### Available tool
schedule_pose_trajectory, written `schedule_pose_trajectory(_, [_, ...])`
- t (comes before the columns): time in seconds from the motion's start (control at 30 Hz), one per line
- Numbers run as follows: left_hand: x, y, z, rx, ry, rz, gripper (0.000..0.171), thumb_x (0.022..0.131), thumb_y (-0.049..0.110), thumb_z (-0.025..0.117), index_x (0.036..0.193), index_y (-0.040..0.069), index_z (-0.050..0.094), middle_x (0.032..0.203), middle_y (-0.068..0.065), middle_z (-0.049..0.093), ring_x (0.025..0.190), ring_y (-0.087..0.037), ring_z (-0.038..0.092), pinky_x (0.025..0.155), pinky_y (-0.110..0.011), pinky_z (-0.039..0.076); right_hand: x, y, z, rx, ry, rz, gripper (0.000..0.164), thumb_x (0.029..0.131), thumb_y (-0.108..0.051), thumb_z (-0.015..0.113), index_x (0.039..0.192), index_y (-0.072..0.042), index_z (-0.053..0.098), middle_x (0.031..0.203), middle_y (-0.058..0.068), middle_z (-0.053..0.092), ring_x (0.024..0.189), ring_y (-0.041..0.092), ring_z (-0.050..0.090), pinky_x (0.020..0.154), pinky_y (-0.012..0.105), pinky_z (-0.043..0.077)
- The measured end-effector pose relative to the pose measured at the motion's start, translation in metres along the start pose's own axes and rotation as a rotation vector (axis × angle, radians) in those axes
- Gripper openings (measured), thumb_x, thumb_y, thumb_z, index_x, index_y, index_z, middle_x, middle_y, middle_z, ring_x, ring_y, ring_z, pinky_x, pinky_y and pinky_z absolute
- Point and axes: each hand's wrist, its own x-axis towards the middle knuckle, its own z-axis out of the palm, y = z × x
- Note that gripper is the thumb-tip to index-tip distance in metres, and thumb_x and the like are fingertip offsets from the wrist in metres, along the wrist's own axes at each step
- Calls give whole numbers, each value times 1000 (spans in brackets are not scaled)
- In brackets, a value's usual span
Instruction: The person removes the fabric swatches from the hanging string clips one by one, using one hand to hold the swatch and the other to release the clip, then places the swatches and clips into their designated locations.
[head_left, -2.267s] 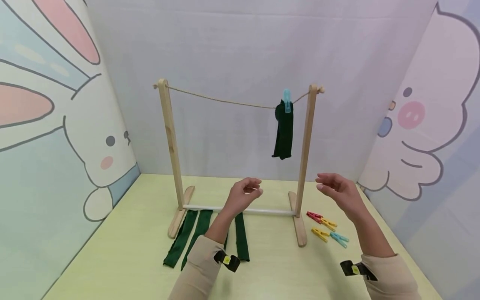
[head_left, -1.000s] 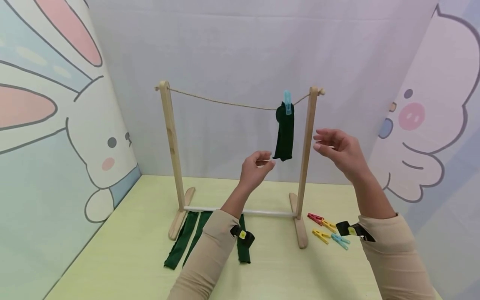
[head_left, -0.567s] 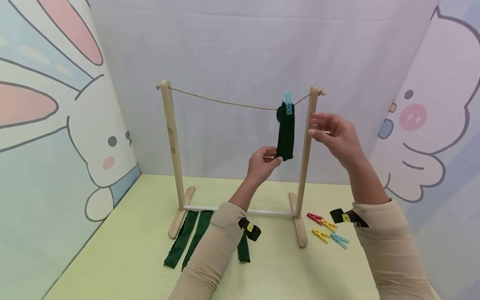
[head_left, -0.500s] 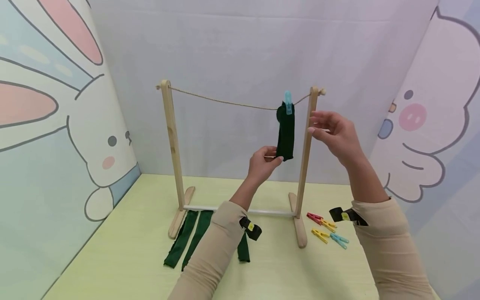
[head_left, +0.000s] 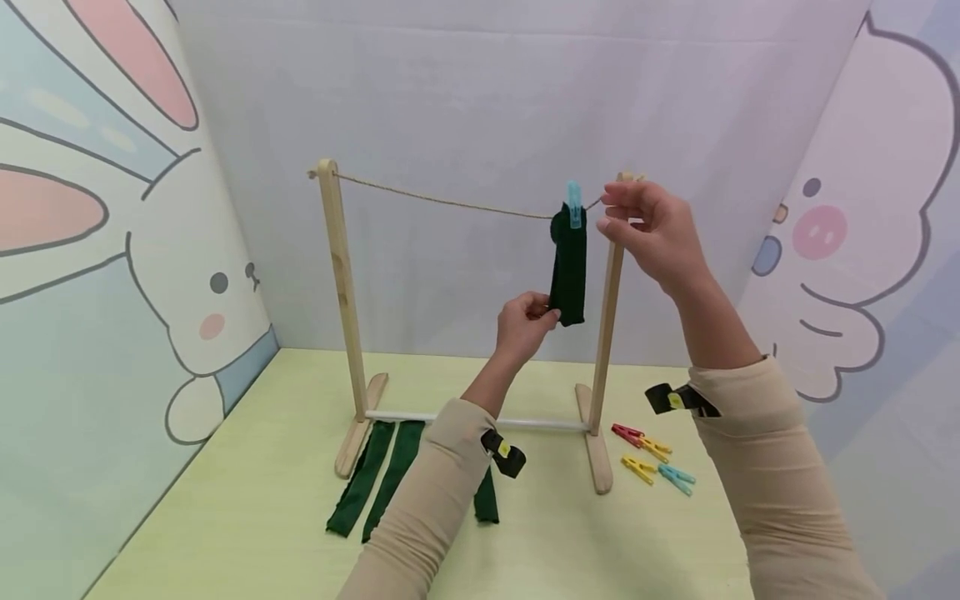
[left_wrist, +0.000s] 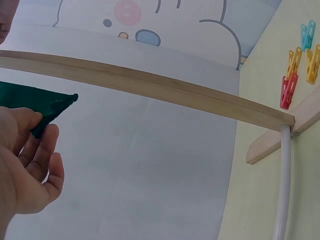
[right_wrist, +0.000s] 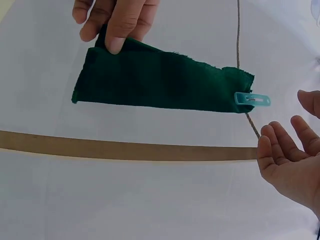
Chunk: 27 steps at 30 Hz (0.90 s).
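Observation:
A dark green strip of cloth (head_left: 570,267) hangs from a rope (head_left: 450,202), held there by a light blue clothespin (head_left: 574,206). My left hand (head_left: 525,327) pinches the cloth's lower left corner between thumb and fingers; the left wrist view shows the green corner (left_wrist: 52,102) at the fingertips. My right hand (head_left: 652,233) is raised beside the rope's right end, fingers bent loosely and thumb apart, holding nothing. In the right wrist view that hand (right_wrist: 292,155) is close to the clothespin (right_wrist: 251,99) but apart from it.
The rope runs between two wooden posts (head_left: 341,283) joined low down by a white rod (head_left: 543,424). Several green strips (head_left: 363,483) lie on the pale yellow table (head_left: 225,500) at left. Red, yellow and blue clothespins (head_left: 637,468) lie right of the stand.
My left hand has risen from above the table to the hanging cloth and taken hold of its lower corner. My right hand has risen toward the rope and moved left, nearer the clothespin.

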Motion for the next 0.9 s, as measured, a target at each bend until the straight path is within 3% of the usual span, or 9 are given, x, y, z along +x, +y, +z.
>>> schedule_pose_trajectory(0.17, [1,1,1,-1,-4,2,13,86,8,66,97,1,66,80,-4,62,71,-14,61,64,-24,50,13,-8,2,-37,-40,30,39,90,-12,61,127,-2,53,120,13,57,97,19,55,81,21,45])
schedule_pose_trajectory(0.5, [-1,-2,-2,-1,-12,-5,11,86,7,66,96,2,66,80,-4,61,70,-15,61,64,-25,50,26,-18,14,-110,-184,194,50,95,-14,54,141,-4,37,135,17,45,101,27,54,84,33,46])
schedule_pose_trajectory(0.63, [0,-3,-4,9,-19,6,11,87,8,66,97,3,66,80,-4,61,70,-15,61,65,-26,49,28,-16,20,-143,-196,196,50,94,-14,55,140,-3,37,129,19,49,97,27,53,80,34,45])
schedule_pose_trajectory(0.9, [1,-4,-9,13,-25,18,11,86,7,66,96,3,67,80,-4,62,69,-15,61,65,-26,49,26,-13,21,-162,-138,146,41,93,-11,57,132,-2,48,113,17,54,86,24,50,68,24,43])
